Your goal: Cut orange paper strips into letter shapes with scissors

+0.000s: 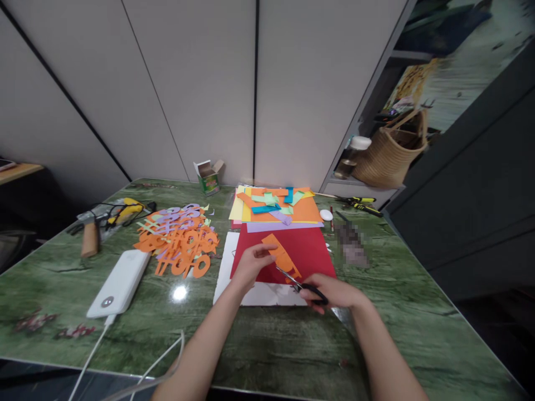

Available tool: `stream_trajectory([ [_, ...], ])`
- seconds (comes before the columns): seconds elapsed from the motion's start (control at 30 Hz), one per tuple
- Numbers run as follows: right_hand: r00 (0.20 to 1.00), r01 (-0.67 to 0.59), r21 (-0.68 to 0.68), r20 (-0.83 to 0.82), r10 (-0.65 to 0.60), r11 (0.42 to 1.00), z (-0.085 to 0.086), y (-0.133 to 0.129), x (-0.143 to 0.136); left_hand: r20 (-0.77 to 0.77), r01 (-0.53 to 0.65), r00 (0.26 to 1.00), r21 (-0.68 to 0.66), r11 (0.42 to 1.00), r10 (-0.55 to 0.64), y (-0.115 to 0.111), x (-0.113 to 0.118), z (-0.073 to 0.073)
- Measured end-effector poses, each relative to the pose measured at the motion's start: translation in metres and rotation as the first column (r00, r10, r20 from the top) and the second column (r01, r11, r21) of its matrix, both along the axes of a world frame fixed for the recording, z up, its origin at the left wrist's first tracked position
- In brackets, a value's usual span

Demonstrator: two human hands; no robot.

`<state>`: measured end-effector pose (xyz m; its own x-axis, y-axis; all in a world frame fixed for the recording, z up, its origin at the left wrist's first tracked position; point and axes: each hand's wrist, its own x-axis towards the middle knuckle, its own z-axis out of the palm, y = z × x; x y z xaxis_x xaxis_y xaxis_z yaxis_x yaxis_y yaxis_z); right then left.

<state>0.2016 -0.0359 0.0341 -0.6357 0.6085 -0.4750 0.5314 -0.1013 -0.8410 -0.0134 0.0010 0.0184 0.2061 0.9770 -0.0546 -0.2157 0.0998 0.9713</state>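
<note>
My right hand (324, 292) is closed round the black handles of a pair of scissors (295, 282), whose blades point up and left at the lower part of an orange paper strip (279, 252). The strip slants over a red sheet (311, 250), with cut-out shapes along its lower end. At the strip's left edge is my left hand (254, 264), fingers curved and apart from the thumb; whether it pinches the paper is too small to tell. A white sheet (259, 295) lies under the red one.
Orange, purple and green cut-outs (184, 239) are heaped left of the sheets, near a white power bank (121, 284) with a cable. Behind lie stacked coloured papers (307, 209) and a small open box (208, 181). Pliers (363, 205) rest at the back right.
</note>
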Motion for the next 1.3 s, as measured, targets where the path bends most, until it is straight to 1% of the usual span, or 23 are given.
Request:
stream_trajectory([
  [0.17,1.0,0.007,0.026,-0.026,-0.006,1.0,-0.006,0.001,0.0,0.005,-0.017,1.0,0.012,1.0,0.017,0.001,0.0,-0.001],
  [0.3,0.999,-0.001,0.051,-0.035,0.003,0.999,0.001,0.0,-0.002,0.02,-0.045,0.999,0.022,0.999,0.044,0.001,0.001,-0.001],
  [0.43,1.0,0.017,0.048,-0.025,-0.016,0.999,0.008,-0.001,-0.004,0.032,-0.067,0.997,0.027,0.997,0.067,-0.001,0.001,0.002],
  [0.57,1.0,0.028,0.033,-0.014,-0.027,0.999,0.01,-0.002,-0.006,0.049,-0.092,0.995,0.018,0.996,0.091,-0.001,0.001,0.002],
  [0.8,0.998,0.059,0.073,-0.028,-0.057,0.996,0.01,-0.002,-0.008,0.037,-0.113,0.993,0.039,0.993,0.111,0.0,0.002,-0.001],
  [1.0,0.996,0.085,0.055,-0.028,-0.083,0.995,0.005,-0.002,-0.008,0.03,-0.133,0.991,0.062,0.989,0.131,0.0,0.003,-0.001],
  [1.17,0.996,0.08,0.08,-0.042,-0.077,0.994,0.002,-0.001,-0.008,0.002,-0.164,0.986,0.067,0.984,0.165,0.0,0.004,0.001],
  [1.3,0.996,0.089,0.1,-0.04,-0.085,0.991,0.002,-0.001,-0.009,0.019,-0.205,0.979,0.065,0.977,0.204,0.0,0.006,-0.001],
])
